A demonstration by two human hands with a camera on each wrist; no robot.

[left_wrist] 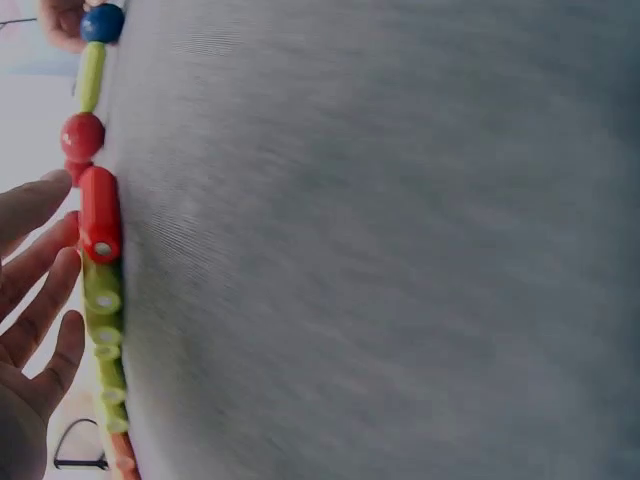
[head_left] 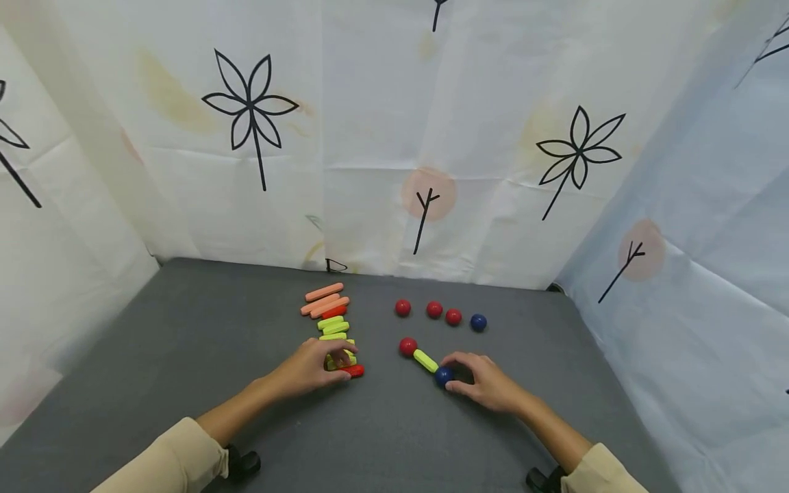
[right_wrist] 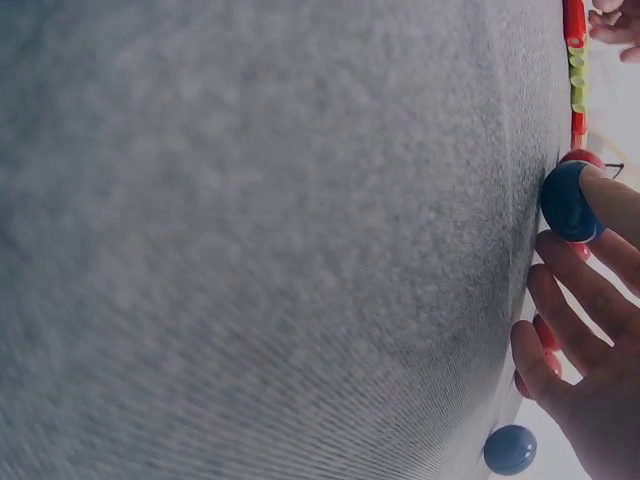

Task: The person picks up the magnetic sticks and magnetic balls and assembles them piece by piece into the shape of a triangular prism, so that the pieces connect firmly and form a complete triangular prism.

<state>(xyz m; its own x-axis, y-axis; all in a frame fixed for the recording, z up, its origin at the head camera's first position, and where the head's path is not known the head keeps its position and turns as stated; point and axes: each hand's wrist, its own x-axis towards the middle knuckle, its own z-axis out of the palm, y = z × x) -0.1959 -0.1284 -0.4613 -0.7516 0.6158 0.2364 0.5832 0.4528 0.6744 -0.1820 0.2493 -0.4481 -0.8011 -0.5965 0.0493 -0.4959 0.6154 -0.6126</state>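
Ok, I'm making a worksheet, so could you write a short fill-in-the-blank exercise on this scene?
1. The right hand holds a ____ ball.
2. A yellow-green stick lies ____ that ball and a red ball.
3. The far row has ____ red balls and one blue ball.
4. The stick nearest the person, by the left hand, is ____.

Missing words: blue; between; three; red.
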